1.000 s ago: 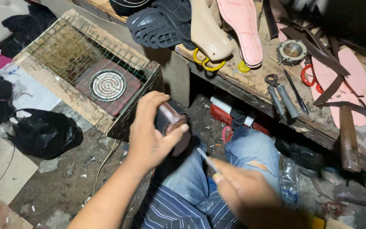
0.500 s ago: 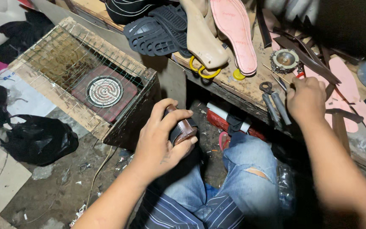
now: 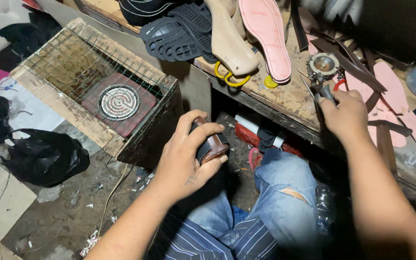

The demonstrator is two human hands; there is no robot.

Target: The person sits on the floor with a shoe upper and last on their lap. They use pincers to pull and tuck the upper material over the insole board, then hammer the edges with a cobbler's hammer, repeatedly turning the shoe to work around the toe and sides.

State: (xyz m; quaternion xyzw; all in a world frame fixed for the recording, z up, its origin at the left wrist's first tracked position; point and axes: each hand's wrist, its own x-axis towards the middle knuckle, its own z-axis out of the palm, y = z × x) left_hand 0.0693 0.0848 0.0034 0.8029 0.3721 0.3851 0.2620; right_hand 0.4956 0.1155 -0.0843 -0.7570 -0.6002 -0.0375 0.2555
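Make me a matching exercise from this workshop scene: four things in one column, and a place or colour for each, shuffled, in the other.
Things:
1. brown leather piece
2. pink insole
3. round coil heater
4. black plastic bag

Places or colours:
A. inside the wire-topped wooden box
B. lying on the workbench beside a pale shoe last
C. held in the left hand
D. on the floor, left of the box

Pairs: 1-C, 2-B, 3-A, 4-D
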